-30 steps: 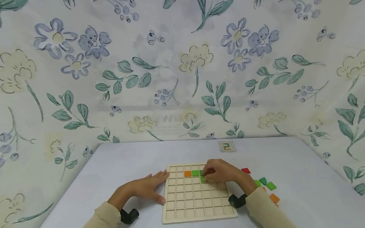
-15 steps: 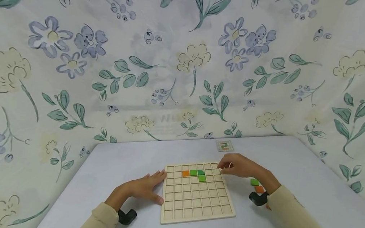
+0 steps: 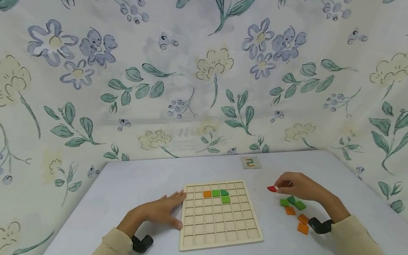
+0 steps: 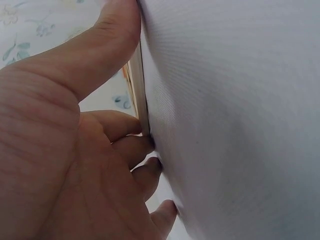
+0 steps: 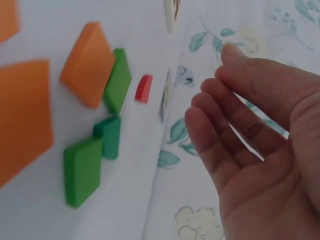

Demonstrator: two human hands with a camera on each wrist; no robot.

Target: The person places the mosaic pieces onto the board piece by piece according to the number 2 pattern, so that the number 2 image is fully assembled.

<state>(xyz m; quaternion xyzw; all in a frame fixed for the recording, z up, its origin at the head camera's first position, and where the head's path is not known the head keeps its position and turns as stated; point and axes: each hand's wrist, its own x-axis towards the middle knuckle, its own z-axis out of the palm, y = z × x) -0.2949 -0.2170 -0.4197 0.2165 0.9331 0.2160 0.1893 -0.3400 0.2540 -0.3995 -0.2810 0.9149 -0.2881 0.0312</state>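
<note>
A square wooden grid board (image 3: pixel 218 228) lies on the table. My left hand (image 3: pixel 162 211) rests at its left edge with thumb and fingers spread, and the left wrist view shows its fingertips against the board's side and the table. In the upper rows sit an orange tile (image 3: pixel 207 194), two light green tiles (image 3: pixel 225 199) and a dark green tile (image 3: pixel 224 192) with a rounded corner. Right of the board, my right hand (image 3: pixel 295 186) hovers by a red tile (image 3: pixel 271 189). In the right wrist view its fingers are loosely bent, holding nothing, apart from the red tile (image 5: pixel 144 89).
Loose light green tiles (image 3: pixel 300 205), a dark green tile (image 3: pixel 291 200) and several orange tiles (image 3: pixel 303 228) lie below the right hand. A small patterned card (image 3: pixel 250 162) lies near the table's back edge. Floral cloth (image 3: pixel 208 83) hangs behind the table (image 3: pixel 141 182).
My right hand has moved off the board's tiles, rightward to beside the red tile. The dark green tile on the board is uncovered. My left hand has stayed at the board's edge.
</note>
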